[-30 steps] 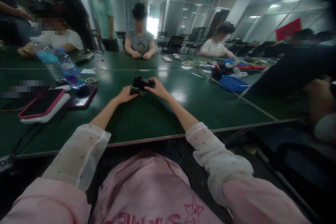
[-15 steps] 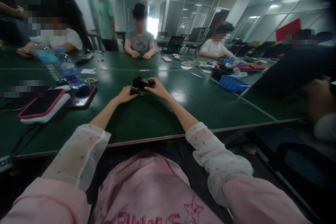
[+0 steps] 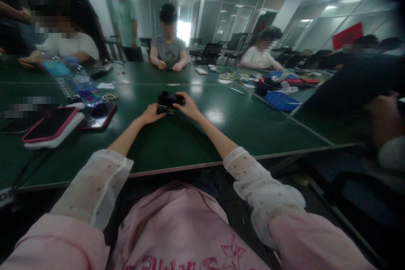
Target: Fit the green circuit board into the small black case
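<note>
Black box was at the tabletop, well in from its near edge, resting or lifted unclear; left hand gripped its left side, right hand its right; uneven grip or one hand loosening could probably have tipped or dropped it

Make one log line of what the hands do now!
left hand: holds black device by left end | right hand: holds its right end | surface: green table | left side: bottles | right side: blue basket

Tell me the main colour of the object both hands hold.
The object is mainly black; see the head view.
</note>
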`<action>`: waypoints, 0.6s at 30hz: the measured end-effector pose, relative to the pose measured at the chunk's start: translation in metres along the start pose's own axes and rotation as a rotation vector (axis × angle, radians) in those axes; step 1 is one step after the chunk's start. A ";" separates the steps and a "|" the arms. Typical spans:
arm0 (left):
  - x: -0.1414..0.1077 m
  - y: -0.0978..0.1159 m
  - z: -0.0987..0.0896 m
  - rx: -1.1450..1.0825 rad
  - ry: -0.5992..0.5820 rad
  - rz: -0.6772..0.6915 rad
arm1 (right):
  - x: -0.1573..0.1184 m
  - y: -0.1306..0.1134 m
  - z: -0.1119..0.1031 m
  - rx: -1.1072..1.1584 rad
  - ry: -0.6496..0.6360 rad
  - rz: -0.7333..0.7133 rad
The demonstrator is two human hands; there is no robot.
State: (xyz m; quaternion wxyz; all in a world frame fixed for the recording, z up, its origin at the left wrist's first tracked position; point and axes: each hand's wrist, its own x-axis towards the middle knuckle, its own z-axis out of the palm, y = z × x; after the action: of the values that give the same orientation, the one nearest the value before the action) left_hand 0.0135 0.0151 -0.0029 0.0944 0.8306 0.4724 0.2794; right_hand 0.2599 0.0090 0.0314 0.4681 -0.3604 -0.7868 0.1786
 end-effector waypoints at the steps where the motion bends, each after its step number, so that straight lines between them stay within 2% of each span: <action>1: 0.000 0.001 0.000 0.002 -0.004 -0.004 | 0.000 -0.001 0.000 0.007 -0.009 0.004; 10: 0.001 -0.001 -0.001 -0.058 -0.011 0.050 | -0.001 -0.001 -0.001 -0.022 -0.072 -0.038; 14: 0.000 -0.006 0.004 -0.130 0.103 -0.079 | -0.001 0.003 0.001 -0.059 -0.047 -0.060; 18: 0.001 -0.011 0.008 -0.182 0.072 -0.142 | 0.001 0.007 0.000 -0.088 0.042 -0.002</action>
State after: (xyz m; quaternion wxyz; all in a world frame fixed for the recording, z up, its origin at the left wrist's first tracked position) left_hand 0.0101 0.0228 -0.0144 0.1721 0.7725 0.5058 0.3432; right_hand 0.2626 0.0149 0.0278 0.4682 -0.3835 -0.7844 0.1357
